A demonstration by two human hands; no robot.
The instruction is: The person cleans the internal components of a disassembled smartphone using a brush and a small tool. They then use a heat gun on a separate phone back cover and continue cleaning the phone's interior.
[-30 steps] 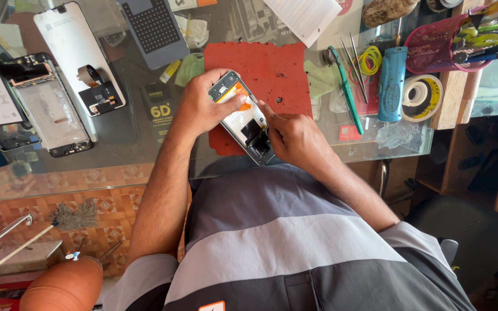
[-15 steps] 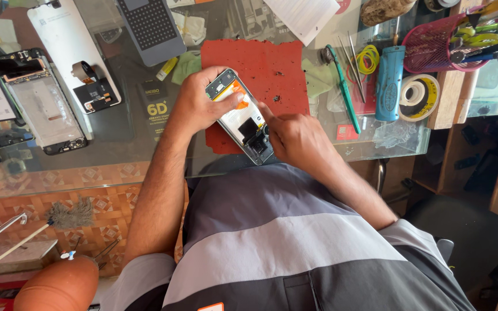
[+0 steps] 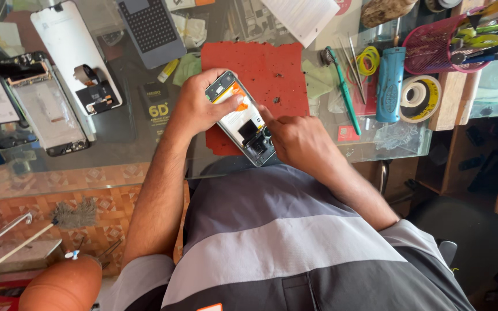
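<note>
An opened phone (image 3: 242,120) with its back off, showing a white and orange inside, is held over the near edge of a red mat (image 3: 272,69). My left hand (image 3: 200,103) grips the phone's far end, thumb across its top. My right hand (image 3: 295,138) rests against the phone's near end, with a fingertip pressed on the dark parts by the camera corner. Whether the fingers pinch a small part is hidden.
On the glass desk (image 3: 116,167) lie other opened phones (image 3: 50,109) and a white back panel (image 3: 73,49) at the left, a grey perforated plate (image 3: 151,29), a green toothbrush (image 3: 344,92), tweezers, a blue tube (image 3: 389,83), a tape roll (image 3: 421,98) and a pink tool basket (image 3: 439,49).
My hands and the phone have stayed nearly in place; my right fingertip has shifted slightly on the phone's near end, and the view has drifted a little.
</note>
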